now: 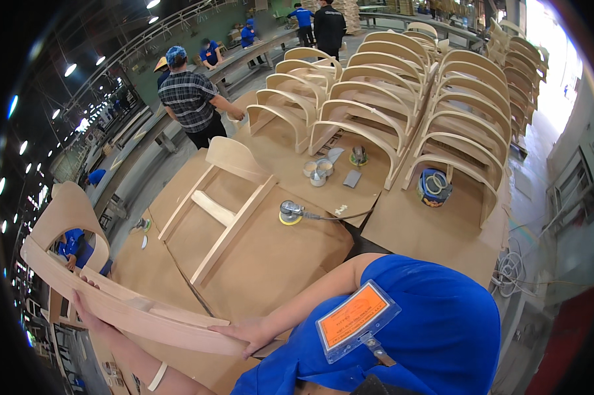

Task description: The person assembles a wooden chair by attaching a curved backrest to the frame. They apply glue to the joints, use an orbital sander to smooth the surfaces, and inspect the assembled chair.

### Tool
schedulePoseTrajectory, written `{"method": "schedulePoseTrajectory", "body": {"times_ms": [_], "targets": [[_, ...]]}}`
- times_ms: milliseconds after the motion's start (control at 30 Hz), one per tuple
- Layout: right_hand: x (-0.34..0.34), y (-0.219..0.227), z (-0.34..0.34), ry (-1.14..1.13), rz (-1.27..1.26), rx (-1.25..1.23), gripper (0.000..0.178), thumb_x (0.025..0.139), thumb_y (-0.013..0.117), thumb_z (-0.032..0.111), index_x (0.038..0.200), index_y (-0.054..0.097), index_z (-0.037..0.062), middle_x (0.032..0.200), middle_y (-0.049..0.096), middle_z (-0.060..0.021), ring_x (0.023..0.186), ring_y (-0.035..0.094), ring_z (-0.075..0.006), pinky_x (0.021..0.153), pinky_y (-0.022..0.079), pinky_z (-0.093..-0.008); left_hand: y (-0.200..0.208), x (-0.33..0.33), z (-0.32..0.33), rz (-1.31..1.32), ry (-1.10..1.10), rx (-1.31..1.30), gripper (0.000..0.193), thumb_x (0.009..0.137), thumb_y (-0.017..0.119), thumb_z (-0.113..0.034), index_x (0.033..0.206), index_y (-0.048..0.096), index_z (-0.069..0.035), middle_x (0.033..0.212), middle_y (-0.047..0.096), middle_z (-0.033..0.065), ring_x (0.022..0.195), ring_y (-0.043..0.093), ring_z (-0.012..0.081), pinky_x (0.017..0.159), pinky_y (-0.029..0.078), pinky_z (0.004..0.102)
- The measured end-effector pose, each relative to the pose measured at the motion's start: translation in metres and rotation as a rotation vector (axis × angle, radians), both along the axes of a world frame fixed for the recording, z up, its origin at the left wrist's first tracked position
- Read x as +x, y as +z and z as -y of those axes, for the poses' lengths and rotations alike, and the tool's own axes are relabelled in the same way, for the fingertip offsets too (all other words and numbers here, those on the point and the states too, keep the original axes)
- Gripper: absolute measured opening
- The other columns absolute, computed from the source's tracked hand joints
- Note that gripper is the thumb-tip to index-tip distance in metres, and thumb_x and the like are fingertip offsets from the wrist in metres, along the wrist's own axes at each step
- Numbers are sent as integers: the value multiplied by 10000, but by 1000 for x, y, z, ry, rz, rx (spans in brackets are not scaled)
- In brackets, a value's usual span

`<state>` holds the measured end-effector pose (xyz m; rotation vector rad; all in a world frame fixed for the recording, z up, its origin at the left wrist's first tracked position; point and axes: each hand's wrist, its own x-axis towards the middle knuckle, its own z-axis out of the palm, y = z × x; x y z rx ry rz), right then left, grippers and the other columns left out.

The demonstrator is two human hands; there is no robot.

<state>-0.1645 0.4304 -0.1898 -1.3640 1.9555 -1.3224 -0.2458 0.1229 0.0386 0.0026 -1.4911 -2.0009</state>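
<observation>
A pale wooden chair frame (146,322) with a curved backrest (73,204) is held up at the left, tilted over the table edge. My left hand (90,306) is closed around its long rail near the backrest, with fingertips showing over the upper edge. My right hand (252,330) grips the near end of the same rail. Beyond my hands, another chair frame (234,220) lies flat on the brown-covered table (290,263). To its right rests a sander (290,212) with a yellow-edged pad and a cable.
Rows of curved chair frames (369,108) fill the table's far side. Nearer stand small round tins (318,172), another sander (358,155), a grey abrasive sheet (351,178) and a blue tub (434,187). A person in a plaid shirt (190,99) stands at the far left edge; others work behind.
</observation>
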Motion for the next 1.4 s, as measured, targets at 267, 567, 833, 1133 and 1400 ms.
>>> {"method": "schedulePoseTrajectory", "body": {"times_ms": [267, 567, 833, 1133, 1400], "targets": [[7, -2, 8, 96, 23, 74, 1161, 743, 750, 289, 1473, -135, 115, 1114, 558, -332, 1005, 565, -470, 873, 440, -465, 0, 14, 9, -2, -198, -13, 468, 988, 396, -355, 1263, 481, 14, 1114, 575, 105, 994, 547, 169, 922, 424, 287], [18, -9, 17, 93, -31, 62, 1162, 746, 752, 285, 1469, -136, 88, 1112, 550, -345, 1009, 564, -472, 851, 444, -471, 2, 27, -2, -19, -105, 16, 426, 992, 377, -337, 1233, 476, 0, 1109, 567, 70, 1003, 539, 157, 960, 408, 293], [24, -22, 24, 88, 10, 55, 1140, 755, 746, 282, 1468, -116, 64, 1136, 536, -348, 1038, 547, -477, 873, 433, -471, -4, 23, 14, 5, -175, 17, 449, 995, 371, -342, 1254, 461, 13, 1131, 563, 74, 1020, 537, 159, 976, 399, 309], [31, -20, 25, 78, 15, 82, 1100, 779, 717, 256, 1466, -119, 58, 1141, 531, -348, 1029, 547, -478, 869, 438, -475, -8, 21, 22, -46, -261, -22, 476, 981, 419, -340, 1277, 424, 33, 1142, 550, 100, 1014, 537, 173, 968, 400, 311], [38, -21, 35, 143, -10, 10, 1049, 819, 662, 208, 1463, -155, 74, 1251, 471, -331, 1051, 539, -467, 876, 434, -477, -8, 22, 32, -51, -338, 25, 455, 984, 409, -325, 1264, 415, 34, 1138, 531, 104, 993, 524, 175, 913, 417, 295]]}}
